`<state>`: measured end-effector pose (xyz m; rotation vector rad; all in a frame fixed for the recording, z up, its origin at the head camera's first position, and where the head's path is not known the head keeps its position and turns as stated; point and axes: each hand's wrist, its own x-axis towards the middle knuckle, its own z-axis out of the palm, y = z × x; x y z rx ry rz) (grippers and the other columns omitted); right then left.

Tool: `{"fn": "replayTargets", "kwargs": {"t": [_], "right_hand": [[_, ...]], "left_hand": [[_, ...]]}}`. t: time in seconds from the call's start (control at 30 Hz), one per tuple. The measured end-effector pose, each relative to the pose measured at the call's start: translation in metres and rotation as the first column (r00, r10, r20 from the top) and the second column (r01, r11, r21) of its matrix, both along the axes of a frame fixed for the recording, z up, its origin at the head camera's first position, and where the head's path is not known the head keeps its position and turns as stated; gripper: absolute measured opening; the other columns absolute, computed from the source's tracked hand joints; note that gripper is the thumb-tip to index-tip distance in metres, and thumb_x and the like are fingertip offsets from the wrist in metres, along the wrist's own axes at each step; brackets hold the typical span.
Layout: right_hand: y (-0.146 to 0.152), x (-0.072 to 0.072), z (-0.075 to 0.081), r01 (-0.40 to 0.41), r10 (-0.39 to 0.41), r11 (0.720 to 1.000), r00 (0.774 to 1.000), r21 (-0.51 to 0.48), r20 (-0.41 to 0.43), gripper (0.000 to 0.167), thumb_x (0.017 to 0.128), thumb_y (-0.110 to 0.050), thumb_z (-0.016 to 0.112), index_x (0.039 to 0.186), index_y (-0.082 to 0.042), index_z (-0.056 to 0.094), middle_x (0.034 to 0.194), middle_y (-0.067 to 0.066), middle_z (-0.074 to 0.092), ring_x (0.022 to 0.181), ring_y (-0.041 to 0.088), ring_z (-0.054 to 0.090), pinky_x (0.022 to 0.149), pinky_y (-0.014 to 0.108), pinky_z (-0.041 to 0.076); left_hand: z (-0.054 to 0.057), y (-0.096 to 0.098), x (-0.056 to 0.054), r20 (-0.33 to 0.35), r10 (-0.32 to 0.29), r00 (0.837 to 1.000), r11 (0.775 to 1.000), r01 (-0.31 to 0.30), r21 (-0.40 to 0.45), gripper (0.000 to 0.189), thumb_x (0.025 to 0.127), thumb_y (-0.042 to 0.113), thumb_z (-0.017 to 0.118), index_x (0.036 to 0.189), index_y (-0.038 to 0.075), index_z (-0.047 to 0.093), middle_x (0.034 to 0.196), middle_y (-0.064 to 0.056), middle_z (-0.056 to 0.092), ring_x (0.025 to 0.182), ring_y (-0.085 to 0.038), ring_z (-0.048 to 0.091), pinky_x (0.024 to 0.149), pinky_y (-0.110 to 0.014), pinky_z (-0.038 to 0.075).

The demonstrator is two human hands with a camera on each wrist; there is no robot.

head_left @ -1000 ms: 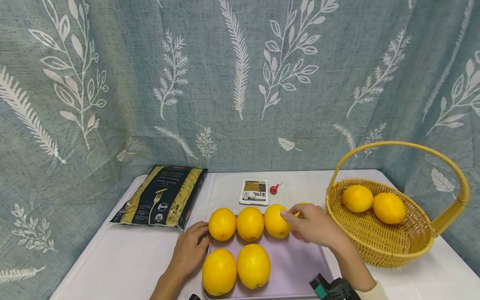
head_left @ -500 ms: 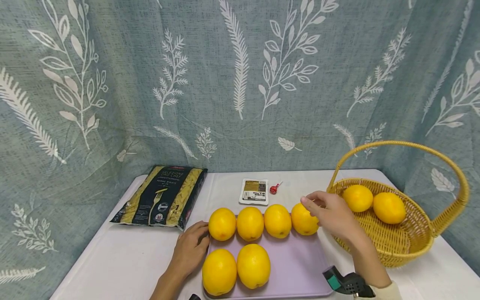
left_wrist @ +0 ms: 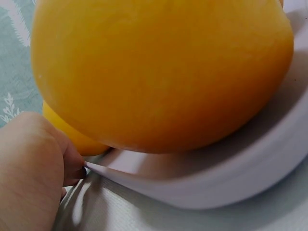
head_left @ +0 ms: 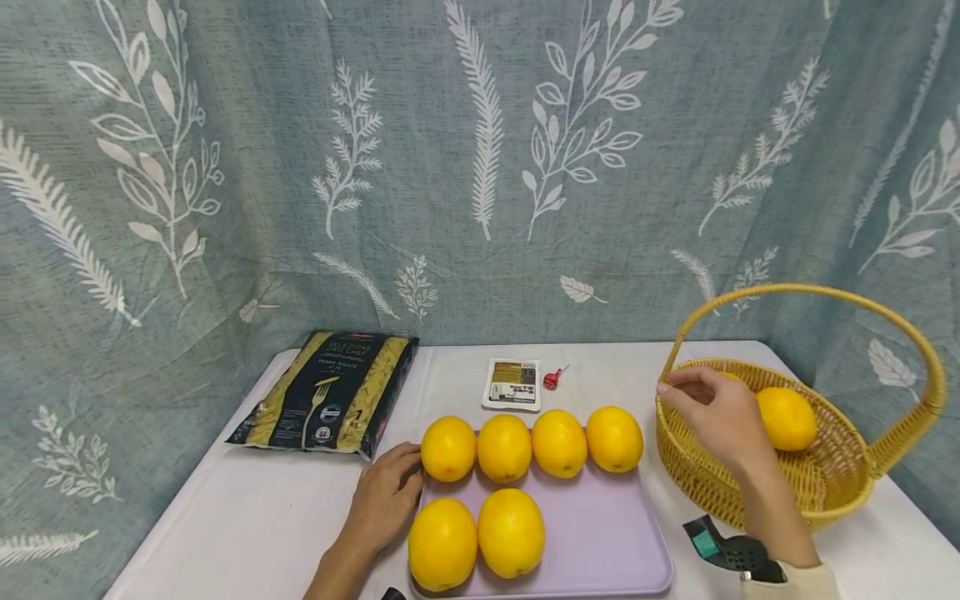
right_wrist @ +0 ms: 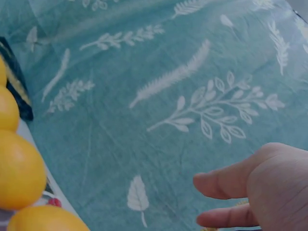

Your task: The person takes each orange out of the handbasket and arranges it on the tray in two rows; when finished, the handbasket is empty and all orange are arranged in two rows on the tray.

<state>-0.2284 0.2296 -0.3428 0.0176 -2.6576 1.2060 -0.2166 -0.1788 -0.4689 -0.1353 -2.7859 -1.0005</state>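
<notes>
On the left, my left hand (head_left: 386, 500) grips the left rim of a lilac tray (head_left: 600, 533); the left wrist view has its fingers at the tray's edge, below a large orange (left_wrist: 163, 77). Several yellow-orange oranges lie in the tray, a row along the back (head_left: 558, 443) and two at the front left (head_left: 512, 533). My right hand (head_left: 720, 417) is over the left part of a woven basket (head_left: 693, 479), thumb and fingers apart with nothing seen between them. One orange (head_left: 787, 418) shows inside the basket; another is mostly hidden behind this hand.
A bag of penne pasta (head_left: 326, 392) lies at the back left. Behind the tray are a small flat packet (head_left: 512, 385) and a red lollipop (head_left: 552, 380). The basket's tall handle (head_left: 810, 288) arches over it. A patterned curtain (head_left: 465, 167) hangs behind the table.
My right hand has let go of the orange at the back right of the tray and moved right, over the basket. My left hand stays at the tray's rim.
</notes>
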Motion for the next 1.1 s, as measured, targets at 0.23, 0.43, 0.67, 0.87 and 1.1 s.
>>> {"fn": "replayTargets", "kwargs": {"t": [0.23,0.43,0.67,0.87,1.1], "right_hand": [[0.016,-0.002,-0.004,0.134,-0.137,0.990,0.986,-0.036,-0.092,0.034,0.098,-0.028,0.065,0.121,-0.004,0.068,0.109,0.016,0.071,0.103,0.026,0.061,0.077,0.030,0.047],[0.034,-0.004,-0.010,0.285,-0.289,0.957,0.952,-0.046,-0.104,0.035,0.098,-0.018,0.057,0.128,0.000,0.064,0.124,0.022,0.064,0.115,0.037,0.055,0.078,0.039,0.044],[0.056,-0.010,-0.019,0.402,-0.409,0.910,0.911,-0.097,-0.059,0.043,0.098,-0.016,0.053,0.134,0.006,0.056,0.139,0.031,0.051,0.131,0.048,0.043,0.102,0.063,0.038],[0.072,-0.014,-0.026,0.473,-0.476,0.879,0.878,-0.062,-0.044,0.050,0.096,-0.016,0.053,0.139,0.010,0.050,0.142,0.036,0.043,0.133,0.054,0.031,0.107,0.066,0.023],[0.090,-0.017,-0.039,0.381,-0.383,0.922,0.923,0.076,0.024,0.071,0.094,-0.019,0.058,0.152,0.011,0.029,0.150,0.042,0.025,0.133,0.063,0.019,0.097,0.072,0.021]], "left_hand": [[0.001,-0.001,0.000,-0.013,0.000,1.000,1.000,0.000,-0.007,0.034,0.096,0.014,0.059,0.126,0.001,0.070,0.138,-0.010,0.062,0.137,-0.034,0.051,0.114,-0.064,0.031],[0.001,-0.002,-0.001,-0.010,0.002,1.000,1.000,-0.002,-0.002,0.035,0.096,0.014,0.058,0.126,0.001,0.069,0.140,-0.011,0.061,0.137,-0.034,0.050,0.114,-0.064,0.031],[-0.001,-0.001,0.000,-0.013,-0.004,1.000,1.000,0.004,0.001,0.034,0.096,0.013,0.058,0.126,0.001,0.070,0.139,-0.011,0.062,0.137,-0.034,0.051,0.113,-0.063,0.032],[0.000,0.000,0.000,-0.013,-0.001,1.000,1.000,0.001,0.004,0.034,0.096,0.013,0.058,0.125,0.000,0.070,0.139,-0.011,0.062,0.136,-0.034,0.051,0.113,-0.063,0.032],[0.000,0.001,0.000,-0.005,0.002,1.000,1.000,-0.002,0.001,0.034,0.096,0.013,0.058,0.124,0.000,0.070,0.139,-0.011,0.062,0.136,-0.035,0.051,0.113,-0.063,0.032]]}}
